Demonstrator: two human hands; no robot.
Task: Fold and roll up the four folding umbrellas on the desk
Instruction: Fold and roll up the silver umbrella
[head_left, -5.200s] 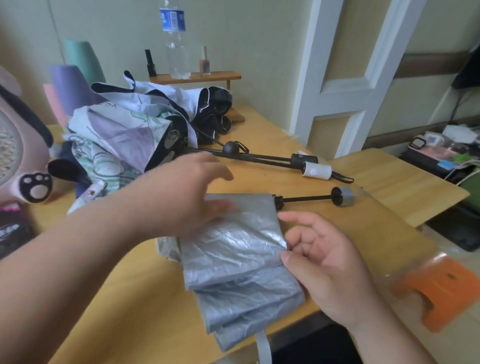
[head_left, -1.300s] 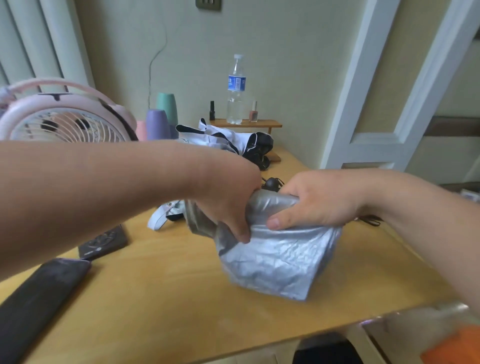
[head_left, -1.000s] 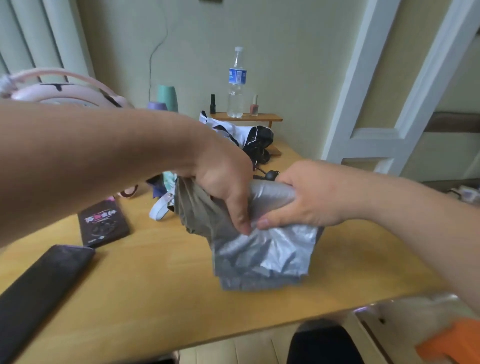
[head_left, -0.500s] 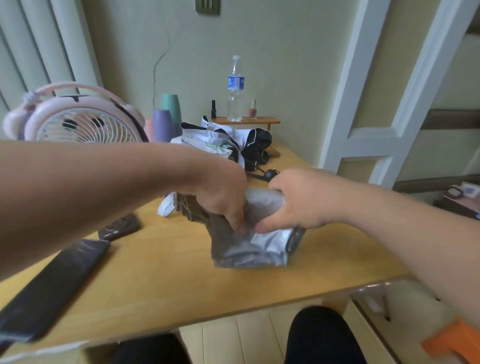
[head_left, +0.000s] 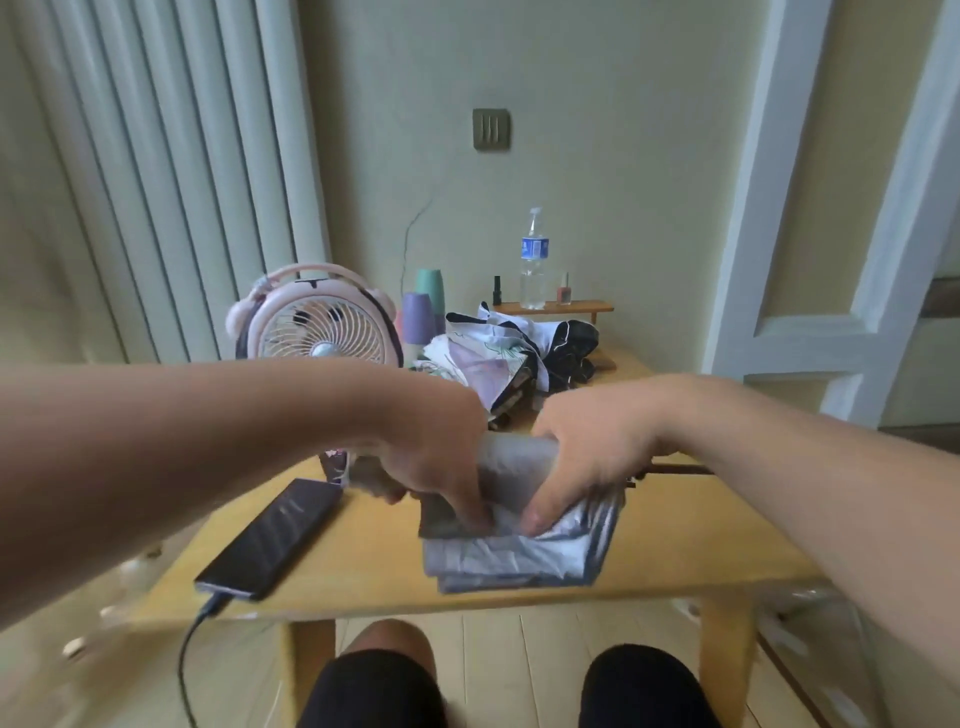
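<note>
- Left hand (head_left: 441, 467): fingers curled down over the rolled top of the silver umbrella (head_left: 519, 556), gripping the fabric.
- Right hand (head_left: 587, 457): fingers curled round the same roll from the other side, fingertips pressed into the loose fabric below it.
- Silver umbrella: on the near middle of the desk (head_left: 363, 566), upper part rolled into a tube between both hands, lower canopy lying in flat folds on the desk top close to the near edge.
- Thin dark shaft (head_left: 675, 470) sticking out to the right from behind the right hand, low over the desk.
- Pile of other umbrellas (head_left: 498, 358), white, lilac and black, loosely heaped at the far side of the desk, behind the hands.
- Dark phone (head_left: 275, 535) flat on the desk, left of the silver umbrella, with a cable (head_left: 192, 639) plugged into its near end and hanging over the edge.
- Pink fan (head_left: 322, 327) upright at the far left; purple cup (head_left: 418, 317) and green cup (head_left: 431, 283) just beside it.
- Water bottle (head_left: 534, 260) upright on a small wooden shelf (head_left: 553, 307) by the wall.
</note>
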